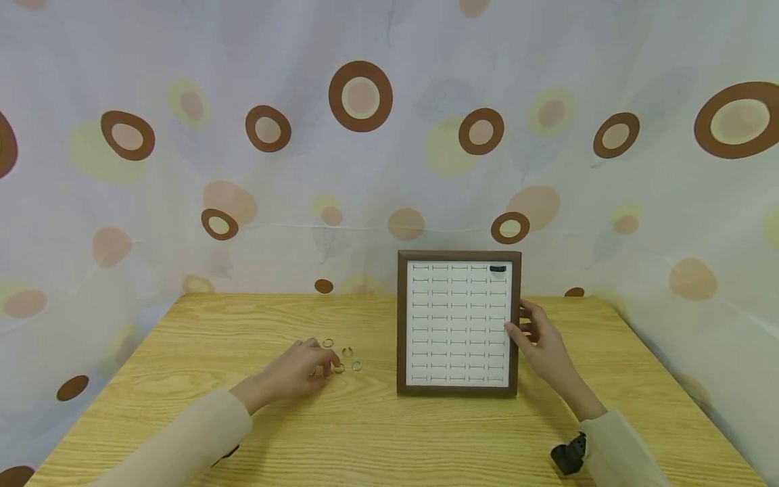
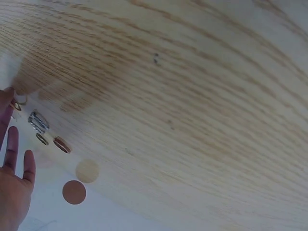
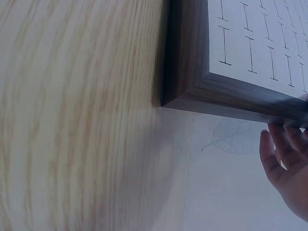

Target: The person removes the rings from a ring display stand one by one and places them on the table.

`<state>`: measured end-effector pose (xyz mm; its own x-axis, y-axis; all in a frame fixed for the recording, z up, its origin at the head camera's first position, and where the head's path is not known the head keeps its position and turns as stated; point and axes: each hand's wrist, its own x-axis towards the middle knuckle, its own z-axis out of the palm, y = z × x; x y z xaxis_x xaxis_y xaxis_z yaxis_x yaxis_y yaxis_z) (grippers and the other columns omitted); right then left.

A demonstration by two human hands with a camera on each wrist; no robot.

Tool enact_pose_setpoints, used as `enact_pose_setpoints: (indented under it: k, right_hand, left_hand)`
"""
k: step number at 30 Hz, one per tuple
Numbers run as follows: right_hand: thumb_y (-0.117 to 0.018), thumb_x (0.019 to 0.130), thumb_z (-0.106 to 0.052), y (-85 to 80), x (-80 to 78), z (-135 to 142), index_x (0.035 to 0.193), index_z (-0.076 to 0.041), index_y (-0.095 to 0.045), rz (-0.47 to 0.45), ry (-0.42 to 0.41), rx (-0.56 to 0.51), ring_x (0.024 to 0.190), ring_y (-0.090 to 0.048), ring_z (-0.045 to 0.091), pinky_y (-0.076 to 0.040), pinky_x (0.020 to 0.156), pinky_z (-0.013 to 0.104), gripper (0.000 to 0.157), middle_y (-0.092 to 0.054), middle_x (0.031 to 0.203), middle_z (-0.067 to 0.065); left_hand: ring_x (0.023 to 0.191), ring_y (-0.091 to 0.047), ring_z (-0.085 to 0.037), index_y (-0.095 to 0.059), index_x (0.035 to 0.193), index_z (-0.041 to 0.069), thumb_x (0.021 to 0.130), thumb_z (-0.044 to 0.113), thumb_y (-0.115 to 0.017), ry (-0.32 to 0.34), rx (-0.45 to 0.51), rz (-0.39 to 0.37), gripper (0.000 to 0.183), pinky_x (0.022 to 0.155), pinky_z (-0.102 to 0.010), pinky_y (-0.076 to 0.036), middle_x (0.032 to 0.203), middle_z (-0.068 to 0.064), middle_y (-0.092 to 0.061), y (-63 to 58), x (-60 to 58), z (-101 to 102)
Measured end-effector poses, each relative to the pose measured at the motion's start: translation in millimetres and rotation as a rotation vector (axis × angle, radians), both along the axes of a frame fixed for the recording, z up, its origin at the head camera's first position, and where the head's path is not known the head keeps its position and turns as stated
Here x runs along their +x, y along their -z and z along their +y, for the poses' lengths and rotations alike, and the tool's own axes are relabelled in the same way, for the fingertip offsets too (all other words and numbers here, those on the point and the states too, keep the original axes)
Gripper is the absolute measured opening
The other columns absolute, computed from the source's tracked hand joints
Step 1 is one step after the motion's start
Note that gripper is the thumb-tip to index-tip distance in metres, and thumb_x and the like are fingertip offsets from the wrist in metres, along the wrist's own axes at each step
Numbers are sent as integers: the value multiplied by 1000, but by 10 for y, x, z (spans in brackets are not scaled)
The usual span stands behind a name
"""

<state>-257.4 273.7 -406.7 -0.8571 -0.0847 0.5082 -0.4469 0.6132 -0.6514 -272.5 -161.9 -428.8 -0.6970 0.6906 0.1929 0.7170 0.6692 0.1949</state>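
Several small rings lie on the wooden table, among them a ring [image 1: 328, 343] at the back and a silver ring [image 2: 38, 122] in the left wrist view. My left hand [image 1: 298, 370] reaches down there, thumb and forefinger pinching a gold-coloured ring [image 2: 17, 105] at the table surface. To the right, a brown-framed ring display board [image 1: 459, 323] with rows of slits in its white face stands upright. My right hand [image 1: 544, 348] grips its right side, thumb over the front of the frame; some fingertips are hidden behind it.
A small black piece [image 1: 498, 268] sits at the board's upper right slot. Behind the wooden table [image 1: 365, 439] hangs a pale curtain [image 1: 395, 169] with brown circles. A black device [image 1: 569, 454] is worn at the right wrist.
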Motion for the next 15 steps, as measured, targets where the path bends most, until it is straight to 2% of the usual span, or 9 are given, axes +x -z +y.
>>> enact_pose_setpoints:
  k: [3, 15]
  right_hand:
    - [-53, 92, -16, 1, 1, 0, 135, 2, -34, -3, 0, 1, 90, -48, -13, -45, 72, 10, 50, -52, 121, 19]
    - [-54, 92, -17, 2, -2, -4, 135, 2, -34, -2, -3, -6, 90, -49, -10, -45, 73, 9, 51, -52, 120, 20]
  left_hand:
    - [78, -44, -6, -63, 103, 20, 79, 16, -68, 5, 0, 1, 24, 71, -29, -36, 79, 15, -61, 5, 7, -8]
    - [80, -46, -9, -62, 104, 19, 80, 15, -68, 10, -7, -28, 24, 71, -32, -36, 80, 14, -60, 0, 10, -21]
